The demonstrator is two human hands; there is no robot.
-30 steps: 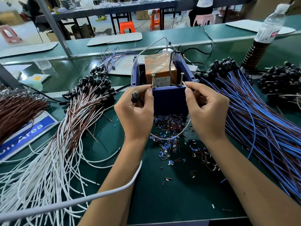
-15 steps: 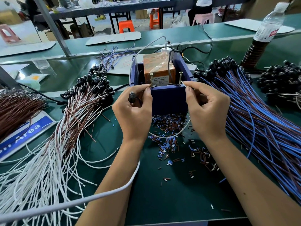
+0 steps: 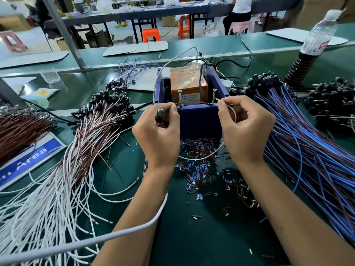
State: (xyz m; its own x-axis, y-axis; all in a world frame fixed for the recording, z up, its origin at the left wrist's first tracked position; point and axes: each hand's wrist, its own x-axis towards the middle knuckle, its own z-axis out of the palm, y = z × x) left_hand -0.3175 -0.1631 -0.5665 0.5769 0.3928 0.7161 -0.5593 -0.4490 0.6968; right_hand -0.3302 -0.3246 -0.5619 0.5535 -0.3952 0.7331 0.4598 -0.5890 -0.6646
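white wire (image 3: 199, 158) pinched by both hands (left (image 3: 159, 135), right (image 3: 245, 129)) at blue box (image 3: 199, 121).

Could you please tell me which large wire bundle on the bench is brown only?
The all-brown wire bundle at the far left edge; the white-and-brown wire bundle beside it and the blue wire bundle on the right hold other colours.

Plastic bottle (image 3: 316, 38), blue wire bundle (image 3: 311, 150), orange stool (image 3: 151, 34), insulation scraps (image 3: 197, 170)

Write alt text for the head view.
A left hand grips the black round connector of a thin white wire and a right hand pinches its free end, both at the front rim of a dark blue plastic box.
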